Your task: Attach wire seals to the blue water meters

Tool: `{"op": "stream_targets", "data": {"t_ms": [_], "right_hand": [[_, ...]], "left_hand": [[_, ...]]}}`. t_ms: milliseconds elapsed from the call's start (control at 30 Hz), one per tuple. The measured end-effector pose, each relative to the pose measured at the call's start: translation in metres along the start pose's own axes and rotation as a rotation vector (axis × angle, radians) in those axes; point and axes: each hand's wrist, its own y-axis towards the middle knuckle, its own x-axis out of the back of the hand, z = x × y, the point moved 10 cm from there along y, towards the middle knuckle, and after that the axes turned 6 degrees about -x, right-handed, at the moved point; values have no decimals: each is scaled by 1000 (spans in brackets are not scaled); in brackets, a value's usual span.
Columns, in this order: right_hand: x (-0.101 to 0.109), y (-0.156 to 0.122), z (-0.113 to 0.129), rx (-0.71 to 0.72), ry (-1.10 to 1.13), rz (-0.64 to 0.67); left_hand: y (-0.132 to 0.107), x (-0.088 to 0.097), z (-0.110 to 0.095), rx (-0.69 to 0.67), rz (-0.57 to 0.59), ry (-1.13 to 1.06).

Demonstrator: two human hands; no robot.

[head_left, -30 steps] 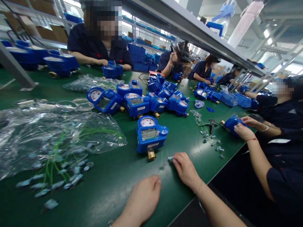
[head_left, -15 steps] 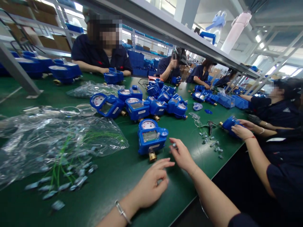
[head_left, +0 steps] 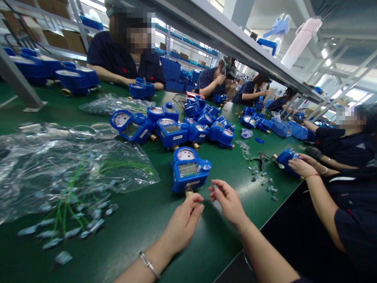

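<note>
Inside the worktop's point(head_left: 123, 255) near edge, the seal point(head_left: 216, 187) pinched by the right hand point(head_left: 231, 205) should be held steady, clear of the meter point(head_left: 190, 175); left hand point(head_left: 183, 222) half-curled, grip can't be told.

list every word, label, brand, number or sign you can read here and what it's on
No text can be read for certain.
Near meter: white label and dial markings, too small to read.
Meters behind: labels and dial markings, too small.
Right-hand co-worker's shirt: pale mark, too blurred to read.
</note>
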Motion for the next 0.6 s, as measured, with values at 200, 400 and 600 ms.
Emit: {"op": "stream_targets", "data": {"t_ms": [200,400,600], "right_hand": [[-17,-11,-25,-174,511,102],[-16,-12,-36,-219,613,112],[-18,-12,-35,-208,616,133]], "left_hand": [[3,11,-5,-53,-112,108],[6,14,-4,-64,-207,181],[6,13,1,-64,-255,206]]}}
